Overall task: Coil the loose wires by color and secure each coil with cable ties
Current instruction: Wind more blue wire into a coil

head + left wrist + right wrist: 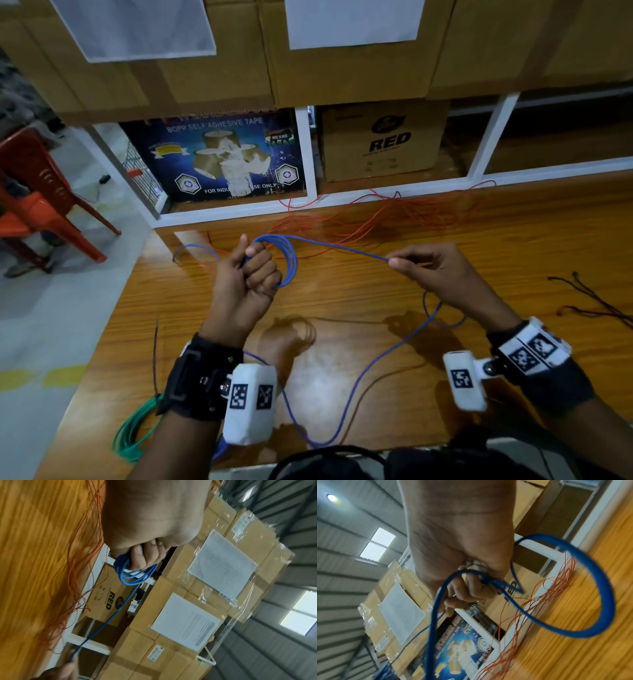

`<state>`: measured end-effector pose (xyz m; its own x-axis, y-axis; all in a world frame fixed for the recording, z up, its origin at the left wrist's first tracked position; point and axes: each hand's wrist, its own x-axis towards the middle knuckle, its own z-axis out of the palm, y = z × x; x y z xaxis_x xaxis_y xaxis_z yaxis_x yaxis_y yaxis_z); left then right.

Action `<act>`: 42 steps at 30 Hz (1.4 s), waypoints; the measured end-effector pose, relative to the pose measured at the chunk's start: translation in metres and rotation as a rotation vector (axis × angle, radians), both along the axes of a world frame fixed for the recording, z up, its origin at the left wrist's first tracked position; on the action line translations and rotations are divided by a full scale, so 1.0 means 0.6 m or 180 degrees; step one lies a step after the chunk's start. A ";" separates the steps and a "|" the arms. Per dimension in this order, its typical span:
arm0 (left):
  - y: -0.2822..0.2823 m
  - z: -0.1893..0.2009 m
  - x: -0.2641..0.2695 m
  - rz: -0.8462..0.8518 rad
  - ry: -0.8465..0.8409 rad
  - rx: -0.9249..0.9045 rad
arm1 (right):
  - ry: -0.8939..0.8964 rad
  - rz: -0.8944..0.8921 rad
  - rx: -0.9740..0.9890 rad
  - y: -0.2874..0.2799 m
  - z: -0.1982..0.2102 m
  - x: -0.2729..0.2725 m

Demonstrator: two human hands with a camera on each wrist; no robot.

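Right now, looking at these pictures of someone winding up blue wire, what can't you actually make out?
- Cable ties: none identifiable in any view.
- Blue wire: its free end runs under the left wrist camera at the head view's bottom edge.
- Green wire: partly behind the left forearm; whether it is tied is unclear.
- Right hand: its fingertip pinch is motion-blurred in the right wrist view.
- Dark wires: cut by the right edge.

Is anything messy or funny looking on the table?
Yes. The red wires sprawl in a loose tangle along the table's far edge, not coiled yet. A green wire bundle hangs over the near-left edge. The left hand holds a neat blue coil.
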<state>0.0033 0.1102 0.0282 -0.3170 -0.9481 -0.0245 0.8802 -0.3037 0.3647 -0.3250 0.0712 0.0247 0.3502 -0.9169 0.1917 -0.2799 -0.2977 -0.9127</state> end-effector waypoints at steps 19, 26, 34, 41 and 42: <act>0.009 0.006 -0.114 0.1142 -0.1855 0.0119 | 0.1583 0.1261 -0.1820 0.087 0.010 0.098; 0.039 -0.001 -0.159 0.1055 -0.2844 -0.0255 | 0.0737 0.1217 -0.1443 0.066 0.030 0.121; 0.057 0.005 -0.153 0.0471 -0.3204 -0.0798 | 0.0337 0.0432 -0.1476 0.033 0.020 0.102; 0.055 -0.003 -0.155 -0.0015 -0.2770 -0.0485 | 0.0077 -0.0135 -0.1359 0.023 0.014 0.093; 0.056 -0.005 -0.153 -0.0053 -0.2661 -0.0504 | 0.0073 -0.0209 -0.1261 0.019 0.013 0.092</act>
<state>-0.0887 0.1436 0.0252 -0.2678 -0.9554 -0.1243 0.2984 -0.2049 0.9322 -0.2696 0.0825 0.0327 0.3017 -0.7941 0.5277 -0.3288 -0.6061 -0.7242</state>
